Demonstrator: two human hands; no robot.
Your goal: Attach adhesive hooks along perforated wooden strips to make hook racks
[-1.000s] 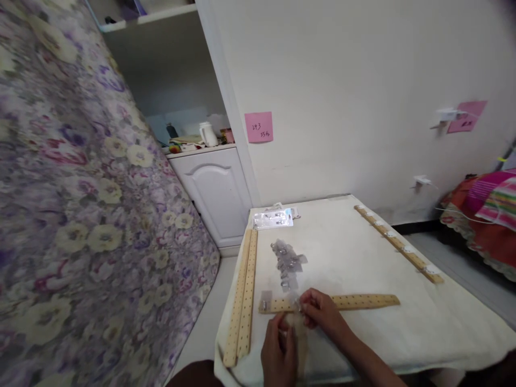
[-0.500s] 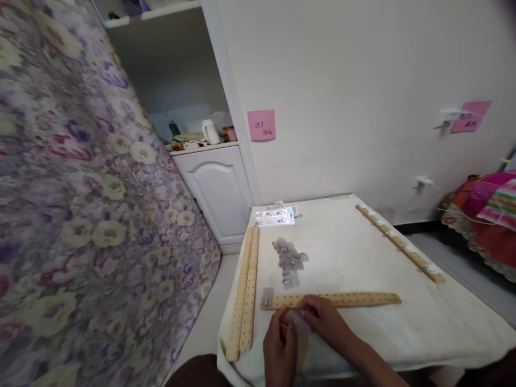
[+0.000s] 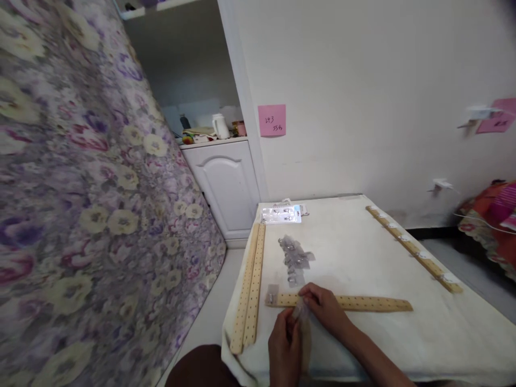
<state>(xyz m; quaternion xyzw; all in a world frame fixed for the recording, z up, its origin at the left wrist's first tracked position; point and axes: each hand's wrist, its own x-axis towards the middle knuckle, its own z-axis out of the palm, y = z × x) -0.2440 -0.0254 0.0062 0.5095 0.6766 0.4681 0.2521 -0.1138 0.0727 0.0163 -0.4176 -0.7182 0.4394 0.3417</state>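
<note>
Near the front of the table, my left hand [image 3: 284, 341] is closed on a piece of clear plastic film [image 3: 301, 310]. My right hand [image 3: 325, 306] pinches the upper edge of that film, with its fingertips over a wooden strip with holes [image 3: 371, 303]. On the strip's left end lies a clear square pad with a small metal piece [image 3: 272, 294]. Beyond the hands is a pile of similar clear pads with metal pieces [image 3: 295, 258]. Whether something small is also between my fingers, I cannot make out.
Two perforated wooden strips [image 3: 250, 290] lie lengthwise on the left of the cloth-covered table [image 3: 342, 252]. Clear packaging [image 3: 281, 214] rests at the back left. Along the right edge runs a wooden strip bearing clear pads [image 3: 411, 248]. A floral curtain [image 3: 100, 215] hangs left.
My right hand has moved a little up and away from my left, over the wooden strip. The film now spans between the two hands. The camera view has shifted slightly.
</note>
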